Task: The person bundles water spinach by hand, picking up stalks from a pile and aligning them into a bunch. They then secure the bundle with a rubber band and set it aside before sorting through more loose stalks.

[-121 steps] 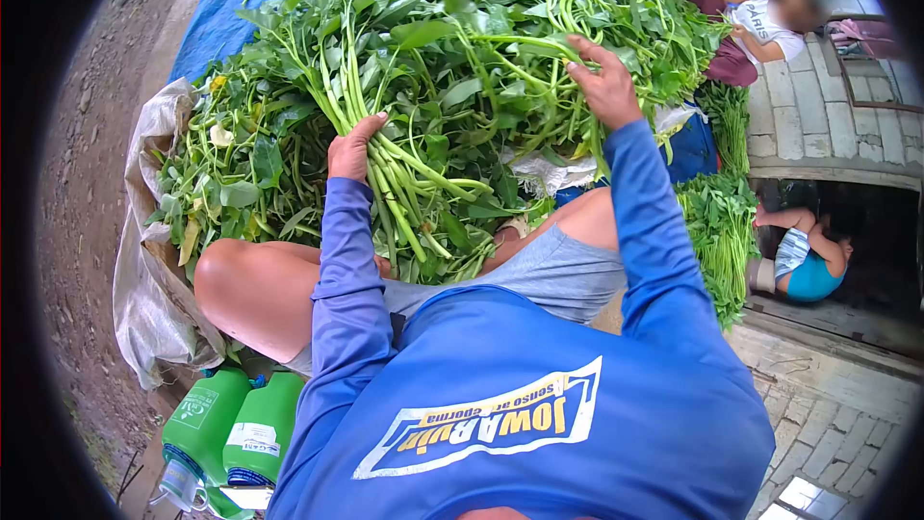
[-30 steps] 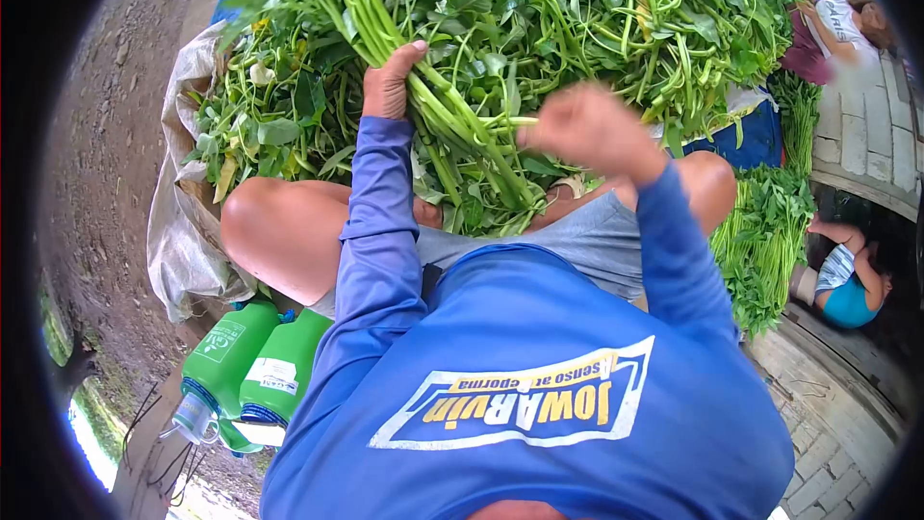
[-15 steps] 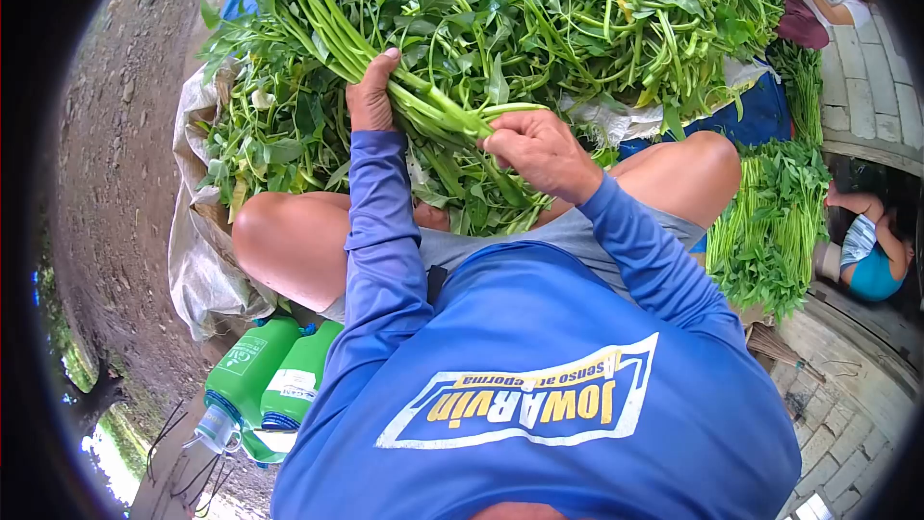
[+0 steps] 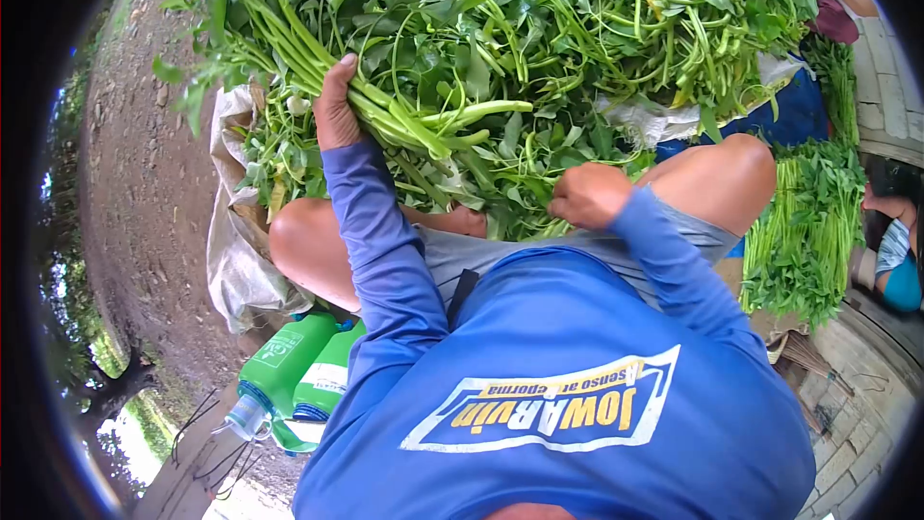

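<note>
A bunch of water spinach [image 4: 399, 125] is gripped in my left hand [image 4: 337, 114], its cut stem ends pointing right and its leaves spreading to the upper left. My thumb lies over the stems. Lower and to the right, apart from the bunch, my right hand [image 4: 592, 195] is closed above my lap, near loose stems. Whatever its curled fingers may hold is hidden. In front of me spreads a big heap of leafy water spinach [image 4: 597, 29], partly under the held bunch.
A whitish sack [image 4: 236, 260] lies by my left knee, with green-covered jugs [image 4: 289, 347] below it. Neatly laid greens [image 4: 804, 236] are beyond my right knee. Stick brooms [image 4: 813, 358] lie on the paving. Other people [image 4: 900, 279] sit at the right edge.
My right hand has left the stem ends and moved down towards my lap. The left hand still holds the bunch, now further left. The whole view has shifted slightly.
</note>
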The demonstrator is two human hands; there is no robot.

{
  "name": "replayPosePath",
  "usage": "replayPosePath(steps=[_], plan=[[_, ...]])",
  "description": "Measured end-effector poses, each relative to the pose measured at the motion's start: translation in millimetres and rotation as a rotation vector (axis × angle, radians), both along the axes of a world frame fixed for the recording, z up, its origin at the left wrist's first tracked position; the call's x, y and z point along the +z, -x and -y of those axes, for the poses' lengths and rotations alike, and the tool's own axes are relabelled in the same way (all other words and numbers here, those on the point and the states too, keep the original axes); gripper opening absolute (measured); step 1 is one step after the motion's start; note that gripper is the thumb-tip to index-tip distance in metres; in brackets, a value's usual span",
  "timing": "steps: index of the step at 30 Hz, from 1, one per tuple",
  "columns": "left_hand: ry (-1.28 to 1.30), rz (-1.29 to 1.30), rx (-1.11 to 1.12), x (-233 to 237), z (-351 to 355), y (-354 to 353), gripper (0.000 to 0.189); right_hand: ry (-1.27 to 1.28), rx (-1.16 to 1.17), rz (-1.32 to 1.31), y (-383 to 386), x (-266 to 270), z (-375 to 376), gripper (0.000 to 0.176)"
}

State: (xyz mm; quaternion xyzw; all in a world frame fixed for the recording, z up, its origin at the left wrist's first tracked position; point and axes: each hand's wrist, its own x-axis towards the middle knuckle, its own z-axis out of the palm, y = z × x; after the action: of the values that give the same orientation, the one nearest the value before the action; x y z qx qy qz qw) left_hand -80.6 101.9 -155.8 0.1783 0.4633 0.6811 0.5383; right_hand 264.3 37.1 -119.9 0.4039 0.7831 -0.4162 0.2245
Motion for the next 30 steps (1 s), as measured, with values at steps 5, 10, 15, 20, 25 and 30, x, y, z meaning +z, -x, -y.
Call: replayPosePath(steps=[5,10,15,20,25,30], plan=[[0.016,0.115,-0.079,25.0,4.7,-31.9,0.035,-0.666,-0.285,-0.767,45.3,69.6,0.0,0.031],[0.059,0.082,-0.115,4.4,-3.4,-30.9,0.033,-0.738,-0.144,-0.685,59.8,37.9,-16.9,0.014],[0.111,0.014,0.034,-12.0,-3.3,-15.0,0.036,-0.588,-0.262,-0.780,46.1,15.1,13.5,0.015],[0.143,-0.001,0.161,-9.2,-5.4,36.5,0.035,-0.027,-0.093,-0.229,-3.6,-41.7,38.5,0.047],[0.154,0.006,0.160,-1.0,4.9,19.8,0.026,-0.400,-0.493,0.166,-51.9,-66.4,-69.5,0.025],[0.146,0.058,0.085,-7.5,-4.4,-6.6,0.025,-0.451,-0.816,0.322,-121.3,-117.2,-132.2,0.037]])
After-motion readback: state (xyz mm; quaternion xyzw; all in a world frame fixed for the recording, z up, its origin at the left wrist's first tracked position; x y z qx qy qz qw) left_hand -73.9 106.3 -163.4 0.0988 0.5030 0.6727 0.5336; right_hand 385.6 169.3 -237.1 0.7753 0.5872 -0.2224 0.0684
